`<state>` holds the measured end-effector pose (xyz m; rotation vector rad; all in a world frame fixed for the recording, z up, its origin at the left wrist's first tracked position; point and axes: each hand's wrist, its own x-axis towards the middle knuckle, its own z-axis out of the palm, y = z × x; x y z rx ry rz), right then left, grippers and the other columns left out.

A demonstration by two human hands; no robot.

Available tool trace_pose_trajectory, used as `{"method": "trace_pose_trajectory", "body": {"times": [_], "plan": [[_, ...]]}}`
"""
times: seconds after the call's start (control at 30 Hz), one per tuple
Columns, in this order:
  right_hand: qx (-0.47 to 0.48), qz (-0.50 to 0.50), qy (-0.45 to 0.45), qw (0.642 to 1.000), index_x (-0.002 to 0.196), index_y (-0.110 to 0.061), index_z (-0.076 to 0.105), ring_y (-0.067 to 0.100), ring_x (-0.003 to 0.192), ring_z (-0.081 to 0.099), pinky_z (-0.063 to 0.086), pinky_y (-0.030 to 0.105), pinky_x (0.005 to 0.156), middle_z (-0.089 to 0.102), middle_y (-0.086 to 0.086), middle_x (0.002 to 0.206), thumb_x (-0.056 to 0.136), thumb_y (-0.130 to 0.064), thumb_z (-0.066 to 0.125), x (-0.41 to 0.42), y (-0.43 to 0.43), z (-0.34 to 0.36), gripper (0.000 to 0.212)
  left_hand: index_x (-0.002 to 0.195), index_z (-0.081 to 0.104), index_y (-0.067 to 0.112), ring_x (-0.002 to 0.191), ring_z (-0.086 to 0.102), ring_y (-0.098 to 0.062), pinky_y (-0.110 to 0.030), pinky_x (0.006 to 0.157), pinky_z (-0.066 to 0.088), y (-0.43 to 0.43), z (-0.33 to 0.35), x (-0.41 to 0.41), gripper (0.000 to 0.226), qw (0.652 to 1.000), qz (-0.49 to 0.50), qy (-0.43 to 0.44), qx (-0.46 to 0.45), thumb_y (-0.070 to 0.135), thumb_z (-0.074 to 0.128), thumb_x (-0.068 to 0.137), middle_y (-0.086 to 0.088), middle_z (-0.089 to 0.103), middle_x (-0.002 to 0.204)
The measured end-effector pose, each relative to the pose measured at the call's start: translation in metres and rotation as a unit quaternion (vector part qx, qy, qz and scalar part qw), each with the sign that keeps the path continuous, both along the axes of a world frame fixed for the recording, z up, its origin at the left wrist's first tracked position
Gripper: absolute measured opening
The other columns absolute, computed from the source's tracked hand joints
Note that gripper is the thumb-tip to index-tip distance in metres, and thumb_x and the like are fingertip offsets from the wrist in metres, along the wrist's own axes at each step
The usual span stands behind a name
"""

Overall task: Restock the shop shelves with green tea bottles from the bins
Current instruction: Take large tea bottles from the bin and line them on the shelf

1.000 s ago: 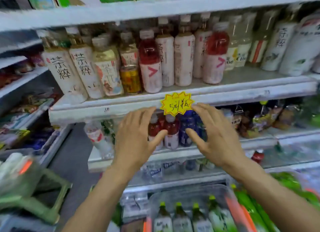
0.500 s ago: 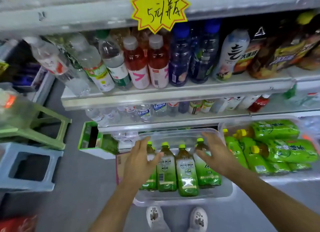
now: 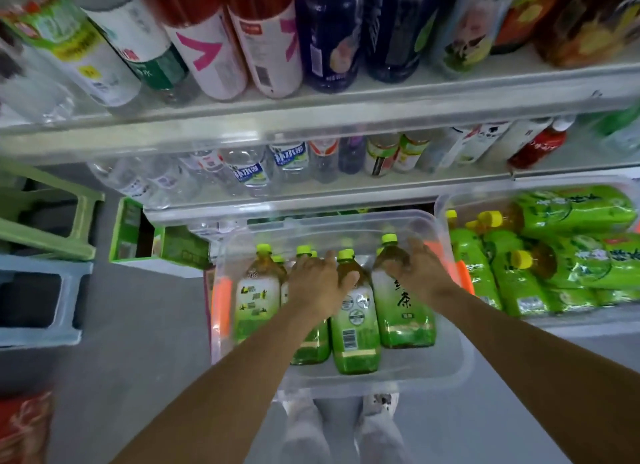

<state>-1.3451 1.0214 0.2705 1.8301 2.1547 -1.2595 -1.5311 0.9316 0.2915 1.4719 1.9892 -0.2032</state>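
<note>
A clear plastic bin stands on the floor below me with several upright green tea bottles with yellow-green caps. My left hand closes over the shoulder of the second bottle from the left, its thumb next to the third bottle. Over the neck and shoulder of the rightmost bottle curls my right hand. The leftmost bottle stands untouched. The shop shelves rise just behind the bin, packed with other drinks.
A second clear bin at the right holds several green tea bottles lying on their sides. A green carton, a green stool and a blue stool stand at the left on the grey floor. My shoes are under the bin's near edge.
My view dropped from the upper shelves to the floor bin. Both hands came down from the shelf edge, hovered open over the bottles, and now rest closed on two of them.
</note>
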Motion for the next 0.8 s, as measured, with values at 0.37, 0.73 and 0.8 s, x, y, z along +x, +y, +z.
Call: {"method": "trace_pose_trajectory", "body": {"times": [0.37, 0.73, 0.8], "plan": [[-0.116, -0.141, -0.007, 0.983, 0.121, -0.004, 0.059, 0.021, 0.070, 0.064, 0.047, 0.026, 0.064, 0.067, 0.009, 0.092, 0.099, -0.053, 0.048, -0.025, 0.019, -0.029, 0.054, 0.114, 0.064, 0.010, 0.118, 0.062, -0.023, -0.039, 0.124, 0.005, 0.028, -0.027, 0.015, 0.061, 0.995, 0.099, 0.016, -0.019, 0.056, 0.024, 0.104, -0.014, 0.074, 0.102], [-0.030, -0.056, 0.211, 0.975, 0.100, -0.032, 0.052, 0.009, 0.079, 0.071, 0.057, 0.042, 0.083, 0.075, -0.009, 0.076, 0.100, -0.043, 0.052, 0.011, -0.024, 0.016, 0.011, 0.101, 0.042, 0.028, 0.079, 0.047, -0.006, -0.013, 0.062, 0.031, -0.022, 0.013, 0.050, 0.016, 0.901, 0.294, -0.209, 0.242, 0.042, 0.051, 0.102, 0.019, 0.047, 0.085], [-0.027, -0.045, 0.217, 0.975, 0.097, -0.029, 0.052, 0.014, 0.083, 0.071, 0.057, 0.049, 0.084, 0.074, -0.005, 0.076, 0.100, -0.038, 0.054, 0.012, -0.027, 0.019, 0.009, 0.093, 0.043, 0.029, 0.075, 0.051, -0.008, -0.017, 0.063, 0.034, -0.021, 0.013, 0.048, 0.025, 0.892, 0.304, -0.233, 0.239, 0.051, 0.053, 0.098, 0.014, 0.052, 0.081]]}}
